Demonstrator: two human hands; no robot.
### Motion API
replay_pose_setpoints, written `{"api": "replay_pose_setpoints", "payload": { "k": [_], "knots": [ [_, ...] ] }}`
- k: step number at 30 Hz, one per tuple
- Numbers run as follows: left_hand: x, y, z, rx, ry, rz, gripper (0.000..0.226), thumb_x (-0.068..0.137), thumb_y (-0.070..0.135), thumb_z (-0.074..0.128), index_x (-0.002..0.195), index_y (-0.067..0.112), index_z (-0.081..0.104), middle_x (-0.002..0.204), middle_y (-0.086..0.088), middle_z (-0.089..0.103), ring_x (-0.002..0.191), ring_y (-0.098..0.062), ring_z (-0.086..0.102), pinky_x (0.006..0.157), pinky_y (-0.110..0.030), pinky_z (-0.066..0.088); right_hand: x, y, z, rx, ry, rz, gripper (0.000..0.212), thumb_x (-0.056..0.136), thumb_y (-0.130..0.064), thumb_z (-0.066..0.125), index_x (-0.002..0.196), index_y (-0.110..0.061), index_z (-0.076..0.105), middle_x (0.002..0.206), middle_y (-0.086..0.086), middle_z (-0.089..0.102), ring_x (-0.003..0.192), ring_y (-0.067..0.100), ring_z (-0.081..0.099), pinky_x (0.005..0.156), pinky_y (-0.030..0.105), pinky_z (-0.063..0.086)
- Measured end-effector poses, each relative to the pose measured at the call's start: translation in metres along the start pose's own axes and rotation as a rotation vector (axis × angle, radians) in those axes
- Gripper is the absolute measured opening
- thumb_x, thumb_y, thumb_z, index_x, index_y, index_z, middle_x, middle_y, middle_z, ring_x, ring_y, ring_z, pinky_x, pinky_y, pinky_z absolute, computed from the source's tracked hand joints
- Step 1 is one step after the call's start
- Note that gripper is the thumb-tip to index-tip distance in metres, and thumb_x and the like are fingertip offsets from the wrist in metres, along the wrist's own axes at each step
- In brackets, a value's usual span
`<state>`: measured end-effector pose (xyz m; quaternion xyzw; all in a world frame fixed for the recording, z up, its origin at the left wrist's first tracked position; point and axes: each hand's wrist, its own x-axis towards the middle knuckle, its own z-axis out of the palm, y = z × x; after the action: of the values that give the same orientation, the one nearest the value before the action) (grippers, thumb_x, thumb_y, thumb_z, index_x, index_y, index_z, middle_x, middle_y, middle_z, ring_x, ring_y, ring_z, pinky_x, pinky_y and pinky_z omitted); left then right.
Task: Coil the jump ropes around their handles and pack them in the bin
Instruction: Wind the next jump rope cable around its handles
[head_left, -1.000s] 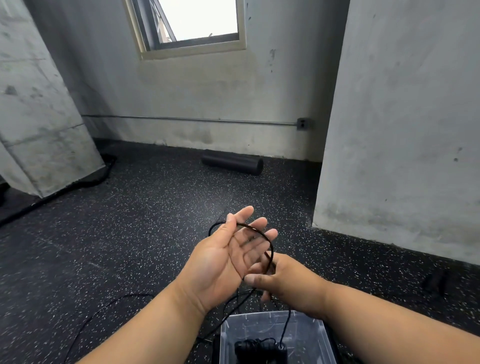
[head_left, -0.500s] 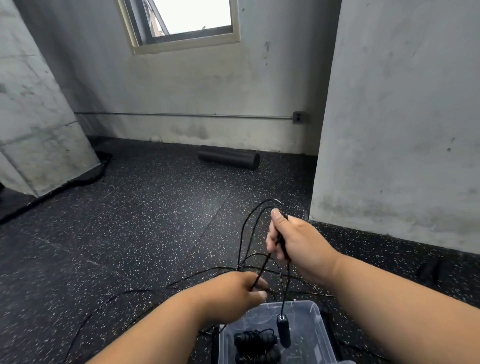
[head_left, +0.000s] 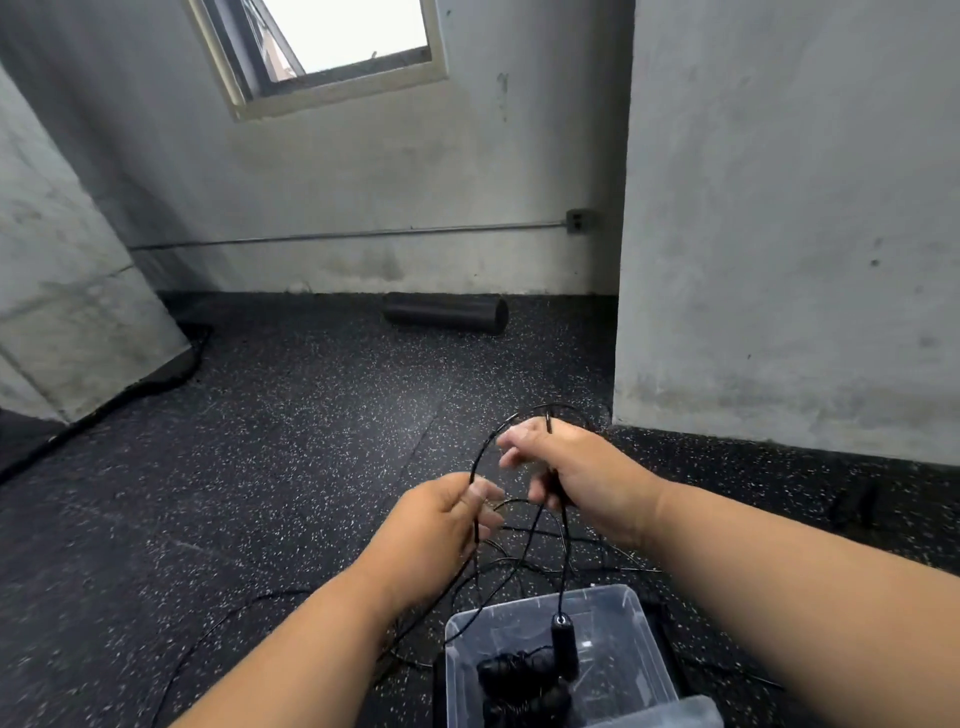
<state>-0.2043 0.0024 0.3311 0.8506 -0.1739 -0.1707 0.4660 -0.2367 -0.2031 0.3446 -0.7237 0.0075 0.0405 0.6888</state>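
Above the clear bin (head_left: 636, 618), left hand (head_left: 436, 525) and right hand (head_left: 576, 473) each pinch the black rope (head_left: 480, 457); one handle (head_left: 563, 649) dangles over the bin. No legible markings.

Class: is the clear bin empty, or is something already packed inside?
Not empty: the bin holds one coiled rope.

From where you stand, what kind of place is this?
Probably a gym or workout room, perhaps a basement: speckled rubber floor, a foam roller by the concrete wall, and jump ropes in a bin.
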Motion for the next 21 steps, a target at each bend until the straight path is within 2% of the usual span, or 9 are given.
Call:
{"api": "replay_pose_setpoints", "payload": {
  "k": [2, 5, 6, 8, 10, 12, 14, 18, 21],
  "knots": [
    [-0.001, 0.013, -0.001, -0.155, 0.013, 0.046, 0.032, 0.113, 0.033, 0.045, 0.112, 0.023, 0.076, 0.092, -0.003, 0.079, 0.075, -0.013, 0.065, 0.071, -0.033, 0.055, -0.003, 0.002, 0.002, -0.002, -0.052, 0.038, 0.028, 0.093, -0.033, 0.06, 0.117, -0.019, 0.067, 0.097, -0.003, 0.072, 0.066, 0.005, 0.056, 0.055, 0.02, 0.045],
    [-0.003, 0.023, -0.004, -0.372, 0.011, 0.094, 0.035, 0.113, 0.028, 0.042, 0.12, 0.012, 0.072, 0.084, -0.003, 0.075, 0.071, -0.016, 0.059, 0.063, -0.025, 0.05, -0.006, 0.008, 0.014, -0.02, -0.129, 0.104, 0.03, 0.089, -0.007, 0.056, 0.118, -0.009, 0.065, 0.071, -0.015, 0.066, 0.056, -0.001, 0.05, 0.051, 0.015, 0.042],
    [-0.002, 0.027, -0.003, -0.429, 0.014, 0.104, 0.035, 0.113, 0.029, 0.042, 0.121, 0.01, 0.07, 0.087, -0.004, 0.077, 0.072, -0.017, 0.064, 0.065, -0.025, 0.054, -0.006, 0.01, 0.017, -0.04, -0.14, 0.113, 0.032, 0.089, 0.0, 0.053, 0.118, -0.007, 0.064, 0.067, -0.015, 0.065, 0.054, -0.002, 0.049, 0.051, 0.015, 0.041],
    [0.0, 0.028, 0.005, -0.518, 0.008, 0.115, 0.038, 0.107, 0.035, 0.046, 0.121, 0.012, 0.072, 0.103, -0.012, 0.08, 0.088, -0.022, 0.076, 0.08, -0.028, 0.064, -0.007, 0.015, 0.02, -0.049, -0.159, 0.109, 0.039, 0.088, 0.009, 0.05, 0.11, -0.016, 0.069, 0.063, -0.017, 0.064, 0.053, -0.002, 0.049, 0.051, 0.015, 0.04],
    [0.001, 0.028, 0.006, -0.623, -0.009, 0.122, 0.038, 0.101, 0.04, 0.05, 0.116, 0.018, 0.077, 0.114, -0.017, 0.078, 0.105, -0.027, 0.077, 0.092, -0.034, 0.063, -0.005, 0.016, 0.024, -0.057, -0.181, 0.066, 0.041, 0.088, 0.009, 0.054, 0.096, -0.026, 0.073, 0.068, -0.013, 0.064, 0.061, 0.004, 0.051, 0.058, 0.021, 0.041],
    [0.003, 0.027, 0.006, -0.67, -0.012, 0.12, 0.037, 0.1, 0.042, 0.052, 0.114, 0.022, 0.08, 0.119, -0.016, 0.077, 0.111, -0.026, 0.076, 0.092, -0.032, 0.063, -0.005, 0.018, 0.023, -0.088, -0.16, 0.069, 0.023, 0.09, 0.0, 0.061, 0.095, -0.02, 0.072, 0.072, -0.001, 0.06, 0.066, 0.015, 0.048, 0.062, 0.03, 0.037],
    [0.005, 0.025, 0.007, -0.681, -0.012, 0.112, 0.036, 0.101, 0.042, 0.052, 0.114, 0.025, 0.08, 0.121, -0.014, 0.077, 0.112, -0.023, 0.075, 0.091, -0.027, 0.061, -0.003, 0.02, 0.018, -0.136, -0.134, 0.097, 0.011, 0.092, -0.009, 0.062, 0.092, -0.012, 0.072, 0.073, 0.004, 0.058, 0.064, 0.018, 0.045, 0.061, 0.033, 0.034],
    [0.008, 0.02, 0.003, -0.685, -0.015, 0.11, 0.035, 0.101, 0.043, 0.053, 0.116, 0.027, 0.08, 0.12, -0.012, 0.078, 0.107, -0.019, 0.075, 0.09, -0.025, 0.06, -0.001, 0.018, 0.019, -0.24, -0.141, 0.132, 0.022, 0.097, -0.013, 0.055, 0.088, -0.008, 0.075, 0.07, -0.008, 0.068, 0.051, 0.005, 0.049, 0.053, 0.026, 0.036],
    [0.011, 0.015, 0.006, -0.641, -0.025, 0.103, 0.033, 0.103, 0.038, 0.054, 0.115, 0.023, 0.08, 0.111, -0.016, 0.077, 0.092, -0.019, 0.072, 0.084, -0.028, 0.062, 0.0, 0.022, 0.018, -0.179, -0.117, 0.112, 0.026, 0.103, -0.015, 0.052, 0.093, -0.009, 0.075, 0.083, 0.004, 0.072, 0.052, 0.003, 0.051, 0.05, 0.019, 0.037]
  ]
}}
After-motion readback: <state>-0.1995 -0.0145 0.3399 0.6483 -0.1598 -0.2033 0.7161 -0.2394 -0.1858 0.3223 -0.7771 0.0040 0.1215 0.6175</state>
